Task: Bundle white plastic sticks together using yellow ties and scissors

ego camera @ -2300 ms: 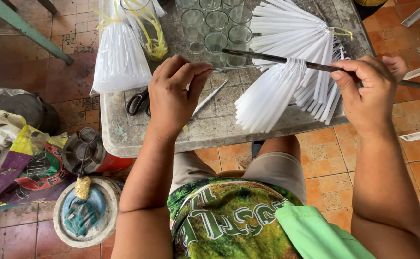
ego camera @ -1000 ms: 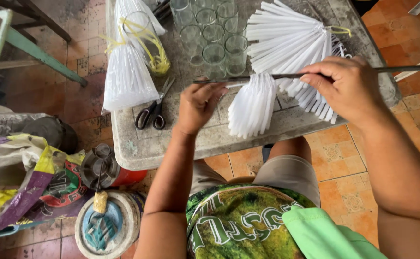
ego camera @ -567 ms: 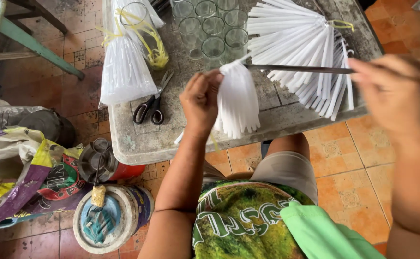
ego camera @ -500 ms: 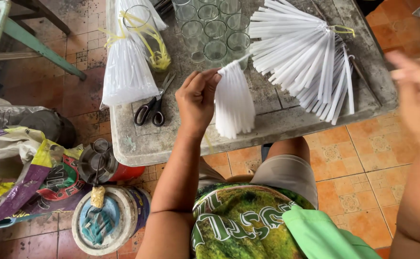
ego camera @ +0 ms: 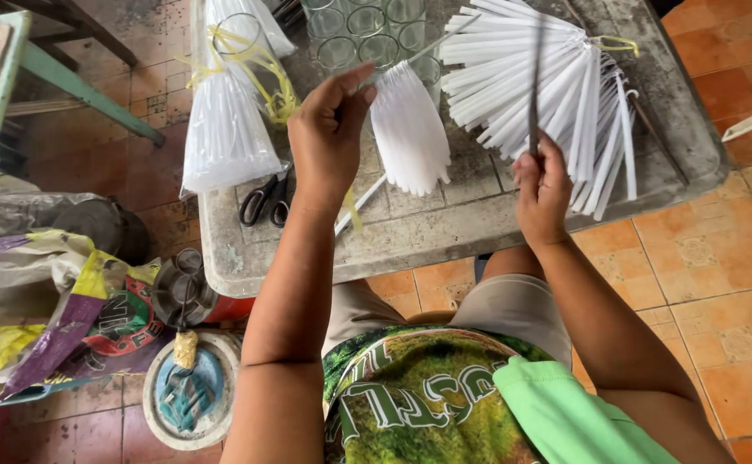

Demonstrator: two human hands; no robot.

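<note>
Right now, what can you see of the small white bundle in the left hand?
The bundle is a fan of thin white strips that look like plastic, pinched together at the top by the left hand. It spreads wider toward its lower end, which hangs over the grey table, beside the glasses.

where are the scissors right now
In the head view, the scissors lie on the stone table, near its front-left edge, below the tied bag bundle, beside the left hand.
</note>
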